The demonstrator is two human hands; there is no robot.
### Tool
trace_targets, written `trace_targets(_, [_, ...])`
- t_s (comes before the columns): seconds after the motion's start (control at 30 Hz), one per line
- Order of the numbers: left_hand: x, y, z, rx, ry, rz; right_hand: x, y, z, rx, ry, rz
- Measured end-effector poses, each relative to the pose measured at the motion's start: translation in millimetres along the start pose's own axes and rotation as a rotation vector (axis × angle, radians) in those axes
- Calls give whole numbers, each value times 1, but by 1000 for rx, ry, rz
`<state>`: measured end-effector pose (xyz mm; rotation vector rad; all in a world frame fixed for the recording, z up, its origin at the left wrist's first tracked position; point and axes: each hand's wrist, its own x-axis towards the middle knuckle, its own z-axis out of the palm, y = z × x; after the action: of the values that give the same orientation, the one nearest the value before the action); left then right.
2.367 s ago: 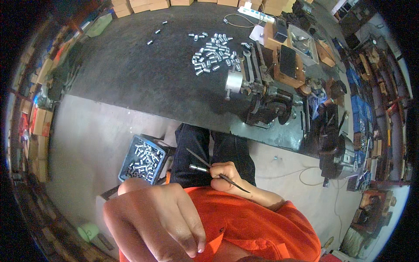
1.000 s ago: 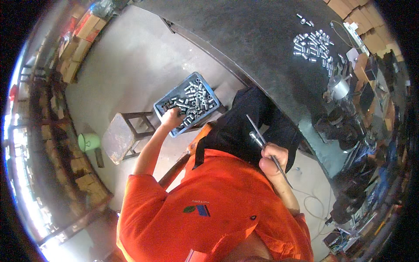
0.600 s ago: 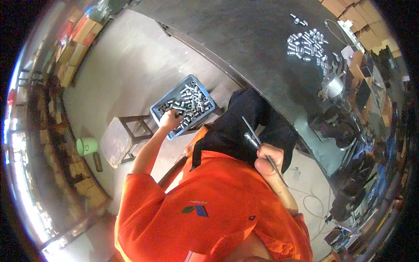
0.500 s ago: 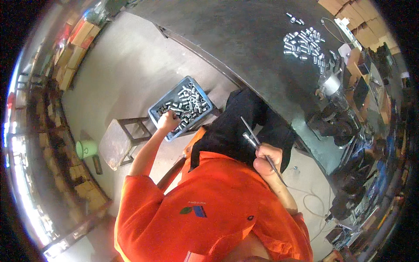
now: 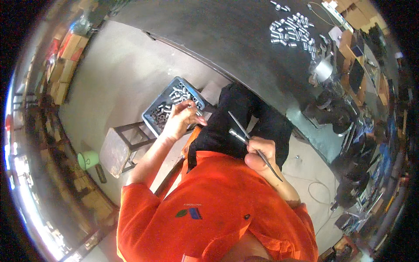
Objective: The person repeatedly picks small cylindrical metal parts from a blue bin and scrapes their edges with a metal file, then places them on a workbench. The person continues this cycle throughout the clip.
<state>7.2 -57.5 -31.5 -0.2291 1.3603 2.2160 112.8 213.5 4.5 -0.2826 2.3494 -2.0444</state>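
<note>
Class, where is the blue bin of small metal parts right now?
The blue bin sits left of centre in the head view, partly hidden by the left hand, between the stool and the dark trousers.

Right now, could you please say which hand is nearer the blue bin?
Left: the left hand overlaps the blue bin in view; the right hand sits lower right, clear of it.

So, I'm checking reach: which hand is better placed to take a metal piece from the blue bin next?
Probably the left hand: it appears over the blue bin, though its grip is unclear; the right hand, farther away, grips a thin tool and silver piece.
</note>
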Motion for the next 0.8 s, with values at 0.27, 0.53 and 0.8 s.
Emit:
trace_targets(0.27, [-5,-22,38,-311,-236,-234,12,-7,-4,-22,-86,-25])
trace_targets(0.53, [-5,-29,36,-282,-159,-234,19,-4,-5,-86,-105,-7])
trace_targets(0.8, [-8,0,60,570,-383,26,20,-6,0,-310,-156,-46])
